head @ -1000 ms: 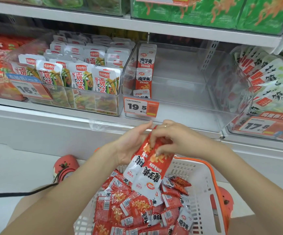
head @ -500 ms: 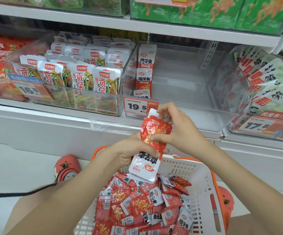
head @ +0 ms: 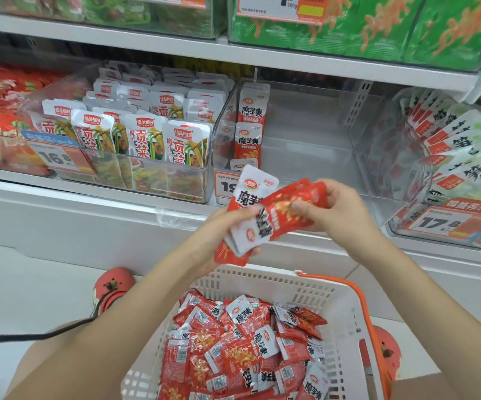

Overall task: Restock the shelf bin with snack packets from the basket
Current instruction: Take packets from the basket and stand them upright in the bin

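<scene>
Both hands hold a small bunch of red and white snack packets (head: 265,215) in front of the shelf edge, above the basket. My left hand (head: 224,229) grips the lower ends from the left. My right hand (head: 331,209) pinches a red packet's upper end from the right. The white basket (head: 346,319) with orange handles sits below, holding several of the same packets (head: 242,350). The clear shelf bin (head: 320,157) stands behind the hands; a few matching packets (head: 249,131) stand at its left wall, the rest of it bare.
A clear bin of white and green packets (head: 135,134) sits left of the target bin. Another bin of tilted white packets (head: 458,157) sits to the right. Price tags hang on the bin fronts. Red shoes (head: 112,287) and a black cable (head: 31,336) are on the floor.
Both hands rose from just over the basket to shelf-edge height with the packets. The packets have been turned and fanned between the hands.
</scene>
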### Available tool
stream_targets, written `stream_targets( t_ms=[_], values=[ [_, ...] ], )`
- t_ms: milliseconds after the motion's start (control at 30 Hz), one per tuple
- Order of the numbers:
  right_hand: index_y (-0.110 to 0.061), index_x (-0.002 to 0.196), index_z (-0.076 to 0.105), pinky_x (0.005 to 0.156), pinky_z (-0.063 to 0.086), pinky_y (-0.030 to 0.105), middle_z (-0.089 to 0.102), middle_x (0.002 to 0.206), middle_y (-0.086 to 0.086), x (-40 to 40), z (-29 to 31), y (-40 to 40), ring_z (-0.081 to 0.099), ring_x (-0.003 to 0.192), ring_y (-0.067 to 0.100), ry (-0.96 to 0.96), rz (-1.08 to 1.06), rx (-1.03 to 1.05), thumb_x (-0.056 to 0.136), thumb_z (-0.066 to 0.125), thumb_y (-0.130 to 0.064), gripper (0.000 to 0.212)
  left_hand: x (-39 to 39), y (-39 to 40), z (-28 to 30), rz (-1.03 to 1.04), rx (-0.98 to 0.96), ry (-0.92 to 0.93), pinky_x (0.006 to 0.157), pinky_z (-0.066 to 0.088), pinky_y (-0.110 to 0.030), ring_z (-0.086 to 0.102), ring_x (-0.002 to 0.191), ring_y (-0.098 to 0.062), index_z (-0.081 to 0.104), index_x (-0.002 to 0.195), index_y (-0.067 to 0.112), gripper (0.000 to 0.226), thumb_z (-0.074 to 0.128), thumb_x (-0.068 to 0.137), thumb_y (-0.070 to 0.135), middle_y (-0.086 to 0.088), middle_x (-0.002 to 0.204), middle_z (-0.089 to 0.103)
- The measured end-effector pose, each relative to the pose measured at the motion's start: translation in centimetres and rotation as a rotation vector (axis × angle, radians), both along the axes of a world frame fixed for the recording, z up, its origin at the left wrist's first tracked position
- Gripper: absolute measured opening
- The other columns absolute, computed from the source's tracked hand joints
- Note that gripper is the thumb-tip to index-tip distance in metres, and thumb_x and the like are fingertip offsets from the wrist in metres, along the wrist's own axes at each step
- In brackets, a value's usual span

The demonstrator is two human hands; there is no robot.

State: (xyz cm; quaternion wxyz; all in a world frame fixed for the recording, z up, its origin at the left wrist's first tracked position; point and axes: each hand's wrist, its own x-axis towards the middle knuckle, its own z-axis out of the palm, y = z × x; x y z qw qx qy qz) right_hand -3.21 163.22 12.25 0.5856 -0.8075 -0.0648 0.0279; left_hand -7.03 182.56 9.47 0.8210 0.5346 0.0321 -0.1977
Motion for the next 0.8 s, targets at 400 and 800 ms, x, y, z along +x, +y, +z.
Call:
stream_targets(
  t_ms=[400, 800],
  values=[
    [-0.013, 0.105, 0.068, 0.060, 0.058, 0.028, 0.075, 0.091, 0.006, -5.9, -2.3, 9.0, 0.073, 0.078, 0.014, 0.520, -0.219, 0.706, 0.084, 0.068, -0.029, 0.026, 0.5, -1.4, 0.5, 0.331, -0.048, -0.139, 0.084, 0.056, -0.035, 0.068, 0.095, -0.022, 0.060, 0.113, -0.004, 0.031, 0.057, 0.083, -0.008, -0.014, 0.107, 0.069],
    [-0.041, 0.136, 0.020, 0.096, 0.046, 0.029, 0.039, 0.133, -0.005, -2.5, -1.2, 7.0, 0.054, 0.113, 0.008, -0.034, 0.006, 0.079, 0.066, 0.080, -0.040, 0.092, 0.0, -0.3, 0.5, -0.182, 0.466, -0.267, 0.065, 0.046, -0.026, 0.055, 0.070, -0.016, 0.055, 0.102, 0.019, 0.045, 0.063, 0.061, 0.001, 0.007, 0.073, 0.062]
  ],
)
